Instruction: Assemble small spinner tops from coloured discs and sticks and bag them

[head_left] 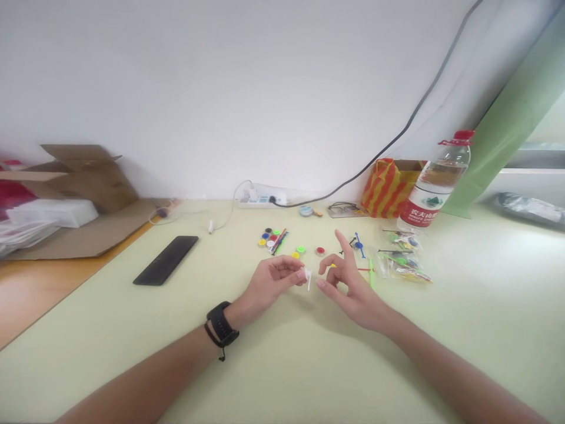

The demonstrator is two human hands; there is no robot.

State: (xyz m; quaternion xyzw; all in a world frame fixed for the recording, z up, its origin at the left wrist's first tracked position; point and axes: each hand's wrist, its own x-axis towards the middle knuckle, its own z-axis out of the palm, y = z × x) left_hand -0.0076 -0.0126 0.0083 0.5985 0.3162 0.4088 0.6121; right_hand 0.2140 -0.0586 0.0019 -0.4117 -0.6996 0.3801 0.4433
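Head view, starting at the left: a flat black slab [165,261] lies on the table [282,365], well apart from the hands. Next comes a small pile of coloured discs [265,236] with thin sticks [279,242] beside them. Nearer the person, the left hand [273,282] has thumb and fingertips pinched together on a small white piece [309,281], which sits between the two hands with its thin stem pointing down. It looks like hard plastic, so it should be very light and fairly stiff, perhaps slick; the stem is likely the weak part, so the upper end, by the thumb, seems the safer hold. Just right of it, the right hand [351,288] is loosely spread, index raised, thumb apart from the bent fingers, gripping nothing that shows. Beyond lie a blue arrow [359,245], clear packets [404,262] and a bottle [435,185].
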